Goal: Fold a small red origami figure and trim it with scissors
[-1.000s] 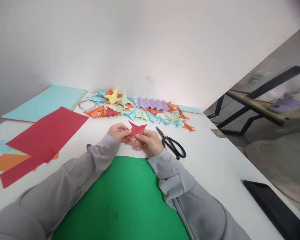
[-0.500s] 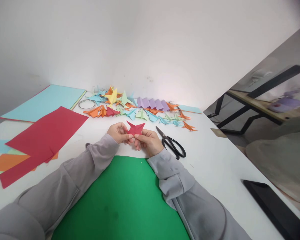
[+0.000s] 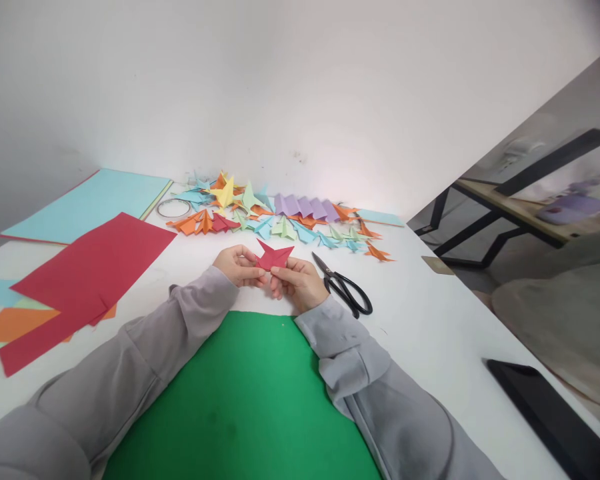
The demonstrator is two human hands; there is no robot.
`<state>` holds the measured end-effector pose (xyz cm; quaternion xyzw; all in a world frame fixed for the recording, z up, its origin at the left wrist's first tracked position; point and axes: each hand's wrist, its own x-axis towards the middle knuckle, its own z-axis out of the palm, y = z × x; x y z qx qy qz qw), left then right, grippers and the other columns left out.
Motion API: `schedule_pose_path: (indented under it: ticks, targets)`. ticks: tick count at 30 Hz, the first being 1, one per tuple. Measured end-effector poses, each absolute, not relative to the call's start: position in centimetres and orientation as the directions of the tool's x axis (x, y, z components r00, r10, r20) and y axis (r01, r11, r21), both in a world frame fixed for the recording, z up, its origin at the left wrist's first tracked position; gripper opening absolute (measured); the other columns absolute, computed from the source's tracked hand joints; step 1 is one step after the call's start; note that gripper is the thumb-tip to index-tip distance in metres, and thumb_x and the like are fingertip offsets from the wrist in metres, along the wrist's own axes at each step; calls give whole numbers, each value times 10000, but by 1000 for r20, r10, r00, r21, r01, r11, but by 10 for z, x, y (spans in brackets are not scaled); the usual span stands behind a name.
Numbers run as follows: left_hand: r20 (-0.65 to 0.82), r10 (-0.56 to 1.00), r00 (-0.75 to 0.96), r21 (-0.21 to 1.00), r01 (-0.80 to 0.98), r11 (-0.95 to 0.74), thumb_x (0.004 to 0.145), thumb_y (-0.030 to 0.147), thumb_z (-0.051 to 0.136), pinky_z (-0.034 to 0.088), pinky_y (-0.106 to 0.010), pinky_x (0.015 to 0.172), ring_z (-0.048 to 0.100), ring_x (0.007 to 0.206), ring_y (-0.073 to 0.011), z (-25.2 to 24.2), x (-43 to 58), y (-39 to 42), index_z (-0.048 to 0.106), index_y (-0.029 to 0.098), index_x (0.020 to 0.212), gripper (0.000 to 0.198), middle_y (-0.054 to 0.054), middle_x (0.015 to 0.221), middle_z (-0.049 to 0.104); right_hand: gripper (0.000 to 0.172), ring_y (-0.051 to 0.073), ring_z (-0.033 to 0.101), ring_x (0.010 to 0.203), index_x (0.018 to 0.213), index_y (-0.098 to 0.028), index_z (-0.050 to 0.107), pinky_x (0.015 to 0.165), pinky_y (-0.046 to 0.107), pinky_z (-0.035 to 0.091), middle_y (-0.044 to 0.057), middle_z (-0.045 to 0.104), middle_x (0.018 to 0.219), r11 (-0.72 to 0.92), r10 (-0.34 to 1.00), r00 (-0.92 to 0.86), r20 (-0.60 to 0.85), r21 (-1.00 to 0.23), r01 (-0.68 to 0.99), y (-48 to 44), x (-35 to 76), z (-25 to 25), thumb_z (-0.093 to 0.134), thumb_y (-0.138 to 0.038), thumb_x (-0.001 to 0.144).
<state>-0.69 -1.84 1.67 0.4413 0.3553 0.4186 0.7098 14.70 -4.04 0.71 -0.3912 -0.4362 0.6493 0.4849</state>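
A small red folded paper (image 3: 274,256) with pointed corners is held up over the white table, its points facing away from me. My left hand (image 3: 240,266) pinches its left lower edge between thumb and fingers. On the other side, my right hand (image 3: 300,281) grips the lower right part, the thumb lying on its front. Both thumbs almost meet at the bottom edge. Black-handled scissors (image 3: 344,285) lie just right of my right hand, blades pointing away. Below my wrists spreads a green sheet (image 3: 245,393).
Several colourful folded paper pieces (image 3: 284,229) line the wall side. Red sheets (image 3: 100,267) overlap orange and blue paper at left, with a light-blue stack (image 3: 90,207) behind. A wire ring (image 3: 174,208) lies near it. A black flat device (image 3: 545,407) rests near the right edge.
The red folded paper has shifted slightly to the right and tilted a little in my fingers. Both hands keep their hold, and the things on the table have not moved.
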Motion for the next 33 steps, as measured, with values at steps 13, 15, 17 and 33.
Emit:
schedule_pose_path:
  ticks: [13, 15, 17, 33]
  targets:
    - [-25, 934, 356, 966, -233, 114, 487, 262, 821, 461, -194, 406, 583, 388, -116, 11, -5, -19, 419, 158, 670, 453, 5, 438, 619, 278, 102, 567, 382, 652, -123, 625, 380, 192, 459, 19, 641, 488, -98, 966, -255, -43, -973, -208, -44, 145, 11, 743, -370, 606]
    - [-20, 927, 376, 971, -214, 108, 486, 263, 821, 450, -184, 396, 574, 376, -109, 13, -6, -19, 412, 159, 664, 458, 3, 438, 620, 286, 98, 556, 363, 645, -121, 621, 365, 188, 449, 16, 639, 485, -104, 961, -275, -41, -969, -222, -43, 146, 10, 750, -372, 599]
    - [-19, 913, 407, 973, -202, 110, 486, 270, 821, 445, -179, 389, 568, 369, -104, 15, -7, -20, 408, 159, 664, 463, 3, 439, 621, 288, 93, 544, 346, 643, -124, 612, 345, 181, 432, 9, 636, 479, -111, 956, -291, -37, -964, -242, -42, 147, 9, 756, -367, 592]
    - [-188, 878, 440, 886, -309, 345, 512, 101, 785, 501, -242, 397, 605, 421, -158, 18, -7, -15, 477, 119, 792, 416, -15, 471, 630, 259, 84, 544, 333, 637, -122, 610, 308, 150, 398, 0, 635, 477, -114, 941, -338, -22, -960, -255, -40, 152, 6, 742, -344, 623]
